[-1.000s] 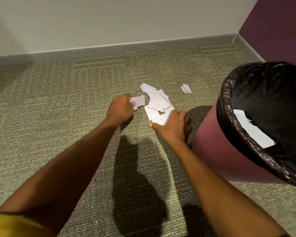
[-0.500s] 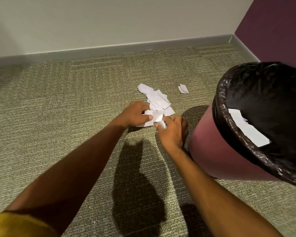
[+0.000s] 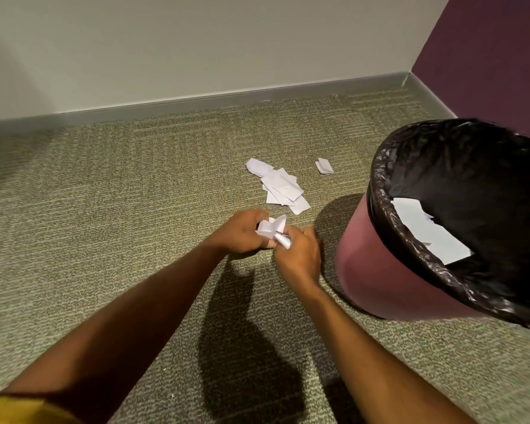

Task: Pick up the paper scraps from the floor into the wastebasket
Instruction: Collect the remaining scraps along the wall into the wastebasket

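Note:
A bunch of white paper scraps (image 3: 271, 227) is gripped between my left hand (image 3: 240, 232) and my right hand (image 3: 299, 255), just above the carpet. Both hands touch each other around it. A pile of several more white paper scraps (image 3: 280, 186) lies on the carpet just beyond my hands. One small folded scrap (image 3: 324, 165) lies apart, to the right of the pile. The maroon wastebasket (image 3: 377, 270) with a black liner (image 3: 459, 166) stands at the right, close to my right hand. White paper (image 3: 429, 232) lies inside it.
Green-beige carpet (image 3: 120, 224) covers the floor. A grey baseboard (image 3: 196, 102) and pale wall run along the back. A purple wall (image 3: 496, 56) stands at the right behind the wastebasket, forming a corner.
My two hands came together and drew back toward me, lifting scraps off the near edge of the pile and bunching them between both hands.

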